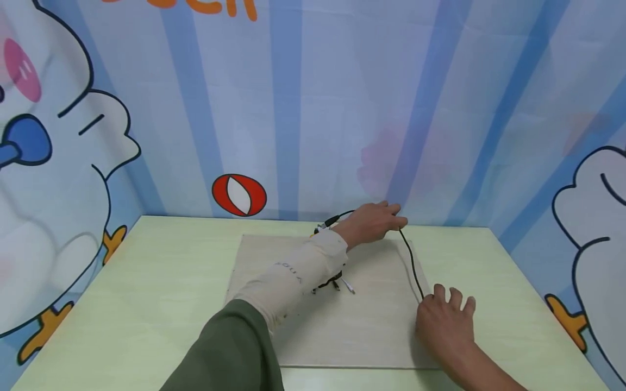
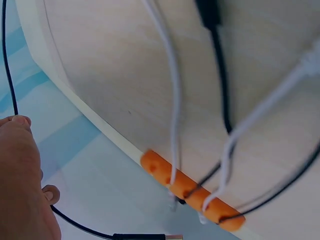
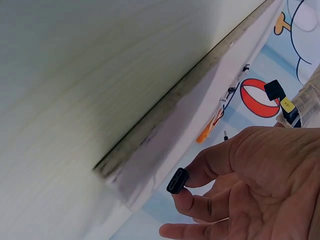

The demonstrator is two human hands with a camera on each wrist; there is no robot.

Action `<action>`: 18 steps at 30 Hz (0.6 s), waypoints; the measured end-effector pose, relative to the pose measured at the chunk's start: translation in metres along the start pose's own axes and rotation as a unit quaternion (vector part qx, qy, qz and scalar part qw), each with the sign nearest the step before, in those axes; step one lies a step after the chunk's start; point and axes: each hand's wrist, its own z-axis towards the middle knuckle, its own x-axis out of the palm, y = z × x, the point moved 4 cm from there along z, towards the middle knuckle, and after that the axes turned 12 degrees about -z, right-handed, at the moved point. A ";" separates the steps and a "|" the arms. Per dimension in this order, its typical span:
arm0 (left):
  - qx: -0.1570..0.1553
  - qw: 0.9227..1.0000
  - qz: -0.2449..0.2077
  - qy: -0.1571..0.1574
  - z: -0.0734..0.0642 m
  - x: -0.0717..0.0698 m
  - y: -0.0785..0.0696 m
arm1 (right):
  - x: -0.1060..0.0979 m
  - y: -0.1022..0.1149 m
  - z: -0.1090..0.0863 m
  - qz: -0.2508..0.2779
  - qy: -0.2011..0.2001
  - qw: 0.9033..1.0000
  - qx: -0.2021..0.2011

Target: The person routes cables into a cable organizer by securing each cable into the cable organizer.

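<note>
A thin black cable runs between my two hands above the board. My left hand pinches it near the board's far edge, and a length with a metal-tipped black plug hangs past that hand. My right hand, by the board's right edge, pinches the cable's other end, a flat black connector, between thumb and finger. Near the left hand is an orange cable holder with several white and black cables in its slots. The left forearm mostly hides this holder in the head view.
A light-coloured board lies on the pale table. Plug ends of a black cable and a white cable lie on it. A blue-striped printed backdrop stands behind the table.
</note>
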 end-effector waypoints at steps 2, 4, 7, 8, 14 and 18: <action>-0.005 1.000 -0.002 0.010 -0.005 0.001 0.005 | -0.001 0.006 0.002 -0.005 -0.003 1.000 -0.005; -0.010 1.000 0.000 0.018 -0.009 0.001 0.010 | -0.003 0.011 0.003 -0.007 -0.006 1.000 -0.010; -0.017 0.999 0.004 0.032 -0.016 -0.001 0.017 | -0.005 0.019 0.006 -0.010 -0.009 1.000 -0.015; -0.017 0.999 0.004 0.032 -0.019 -0.002 0.019 | -0.006 0.021 0.007 -0.011 -0.008 1.000 -0.017; -0.030 0.997 -0.044 0.048 -0.033 -0.001 0.033 | -0.009 0.035 0.012 -0.020 -0.011 0.999 -0.031; -0.055 0.993 -0.089 0.057 -0.042 -0.004 0.039 | -0.011 0.043 0.013 -0.013 -0.026 0.999 -0.041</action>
